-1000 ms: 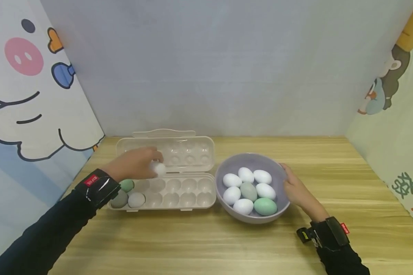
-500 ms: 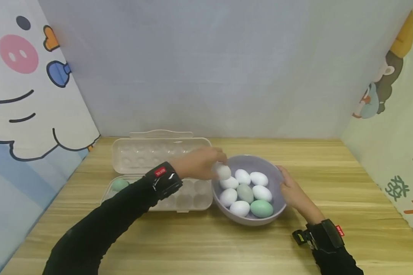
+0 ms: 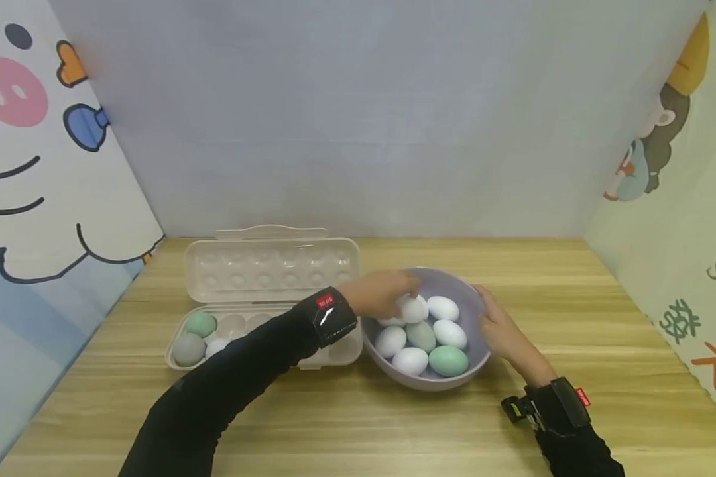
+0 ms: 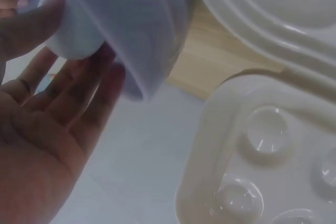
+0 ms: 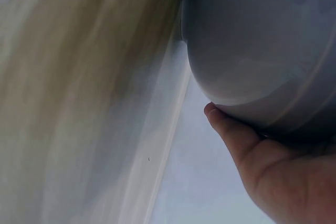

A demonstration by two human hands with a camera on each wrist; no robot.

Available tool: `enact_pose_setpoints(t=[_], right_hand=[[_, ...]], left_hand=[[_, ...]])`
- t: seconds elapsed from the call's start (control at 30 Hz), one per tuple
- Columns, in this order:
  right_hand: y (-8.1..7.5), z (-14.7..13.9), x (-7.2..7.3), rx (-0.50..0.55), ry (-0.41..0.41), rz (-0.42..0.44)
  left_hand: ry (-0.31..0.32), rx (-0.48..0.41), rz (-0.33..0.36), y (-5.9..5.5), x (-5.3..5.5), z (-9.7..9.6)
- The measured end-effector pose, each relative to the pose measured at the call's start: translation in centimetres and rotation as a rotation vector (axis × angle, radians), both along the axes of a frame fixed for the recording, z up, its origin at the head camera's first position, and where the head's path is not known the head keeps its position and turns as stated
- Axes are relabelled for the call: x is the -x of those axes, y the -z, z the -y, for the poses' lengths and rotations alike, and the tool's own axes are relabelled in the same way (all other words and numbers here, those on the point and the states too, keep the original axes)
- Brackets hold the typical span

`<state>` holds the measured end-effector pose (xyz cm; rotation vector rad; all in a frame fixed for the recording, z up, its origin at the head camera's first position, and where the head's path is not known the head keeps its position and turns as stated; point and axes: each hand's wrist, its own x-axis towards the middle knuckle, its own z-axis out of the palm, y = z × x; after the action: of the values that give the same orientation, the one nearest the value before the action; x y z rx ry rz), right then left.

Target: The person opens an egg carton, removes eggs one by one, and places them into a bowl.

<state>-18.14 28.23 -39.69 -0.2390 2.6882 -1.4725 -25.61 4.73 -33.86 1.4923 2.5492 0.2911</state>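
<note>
My left hand (image 3: pixel 382 293) reaches over the left rim of the purple-grey bowl (image 3: pixel 477 331). In the left wrist view its thumb and fingers hold a white egg (image 4: pixel 79 35) at the bowl's edge. Several white eggs (image 3: pixel 410 362), a grey egg (image 3: pixel 420 336) and a green egg (image 3: pixel 449 361) lie in the bowl. With my right hand (image 3: pixel 501 324) I grip the bowl's right rim; the right wrist view shows a digit (image 5: pixel 231 132) against its outer wall. The plastic egg carton (image 3: pixel 331 356) stands left of the bowl, partly hidden by my left arm.
Behind the carton's base its lid (image 3: pixel 274 268) lies folded back. A green egg (image 3: pixel 201 324), a grey egg (image 3: pixel 188 349) and a white egg (image 3: pixel 217 346) sit at the carton's left end. A grey wall (image 3: pixel 358 132) borders the back of the wooden table (image 3: pixel 310 424).
My left hand has carried the white egg rightward, from over the carton to inside the bowl's left side. My right hand has kept its grip on the bowl.
</note>
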Motion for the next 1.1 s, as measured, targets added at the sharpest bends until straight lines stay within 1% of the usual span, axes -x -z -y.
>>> enact_pose_setpoints(t=[0.13,0.3,0.43,0.53,0.63,0.7,0.77,0.83,0.9,0.97,1.1], right_hand=[[0.2,0.0,0.1,0.004,-0.002,0.002],[0.0,0.1,0.2,0.017,-0.006,-0.005],[0.0,0.1,0.2,0.008,-0.004,-0.005],[0.1,0.1,0.2,-0.001,0.000,-0.007],[0.2,0.1,0.2,-0.006,0.001,-0.008],[0.2,0.1,0.2,-0.015,-0.001,-0.009],[0.1,0.1,0.1,-0.018,-0.002,-0.008],[0.1,0.1,0.1,-0.020,-0.003,-0.008],[0.0,0.1,0.1,-0.021,-0.006,-0.006],[-0.1,0.1,0.0,-0.024,-0.008,0.004],[-0.2,0.3,-0.1,-0.033,-0.015,0.019]], left_hand=[[-0.013,0.042,-0.031,0.3,-0.1,-0.1],[-0.011,0.034,-0.099,0.7,-0.1,-0.1],[-0.009,0.030,-0.125,0.7,-0.2,0.0],[-0.015,0.034,-0.116,0.2,-0.5,0.3],[-0.039,0.015,-0.109,-1.0,-0.7,1.4],[-0.061,-0.023,-0.101,-1.9,-0.9,2.9],[-0.079,-0.059,-0.130,-2.8,-1.1,4.8],[-0.097,-0.093,-0.156,-3.5,-1.2,7.1],[-0.124,-0.106,-0.186,-3.9,-1.3,9.7],[-0.177,-0.093,-0.178,-4.1,-1.4,12.5],[-0.340,-0.009,-0.128,-4.1,-2.1,18.2]])
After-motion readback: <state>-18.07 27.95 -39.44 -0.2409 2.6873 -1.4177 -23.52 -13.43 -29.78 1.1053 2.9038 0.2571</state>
